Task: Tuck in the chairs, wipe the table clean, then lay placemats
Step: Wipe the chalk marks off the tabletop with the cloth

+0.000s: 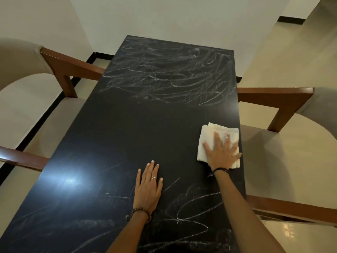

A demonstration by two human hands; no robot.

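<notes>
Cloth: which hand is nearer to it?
Right. The right hand presses flat on the cloth near the table's right edge; the left hand lies flat on bare tabletop, apart from it.

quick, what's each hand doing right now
Left hand: open, flat on the black wooden table.
Right hand: open, pressing the folded white cloth.

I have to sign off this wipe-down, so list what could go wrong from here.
1. The folded white cloth under the right hand sits at the right edge of the black rectangular table; a further stroke could push it off.
2. White chalk-like scribbles at the far end and near end remain; they may be missed or only smeared.
3. The left hand lies flat on the surface and may leave prints.
</notes>
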